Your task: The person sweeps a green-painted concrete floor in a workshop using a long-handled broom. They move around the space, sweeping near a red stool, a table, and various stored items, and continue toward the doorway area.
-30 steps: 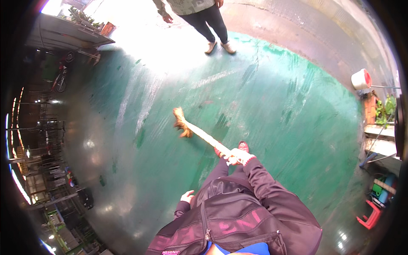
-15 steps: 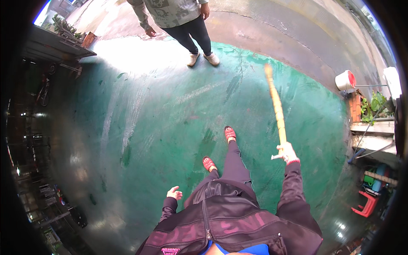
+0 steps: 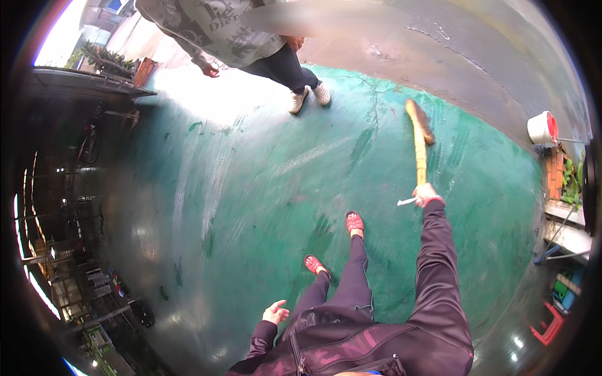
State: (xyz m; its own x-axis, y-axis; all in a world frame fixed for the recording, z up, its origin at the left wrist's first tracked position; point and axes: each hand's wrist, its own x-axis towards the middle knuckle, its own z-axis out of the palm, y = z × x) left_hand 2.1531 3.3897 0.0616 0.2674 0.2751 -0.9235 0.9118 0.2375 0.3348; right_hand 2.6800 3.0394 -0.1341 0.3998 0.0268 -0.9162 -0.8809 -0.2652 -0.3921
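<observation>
My right hand (image 3: 426, 194) is stretched out ahead on the right and grips the end of a long yellow broom handle (image 3: 420, 156). The brown broom head (image 3: 420, 120) rests on the wet green floor (image 3: 251, 188) beyond it. My left hand (image 3: 274, 311) hangs low beside my hip, fingers apart, holding nothing. My feet in red sandals (image 3: 355, 222) stand on the green floor between the two hands.
Another person in a patterned top and white shoes (image 3: 310, 97) stands at the far edge of the green floor. A white and red bucket (image 3: 542, 127) sits at the right by a brick ledge with plants. Dark racks and clutter line the left side.
The broom swung from the left-centre of the floor over to the right, with my right arm extending outward. The other person has come closer in the view.
</observation>
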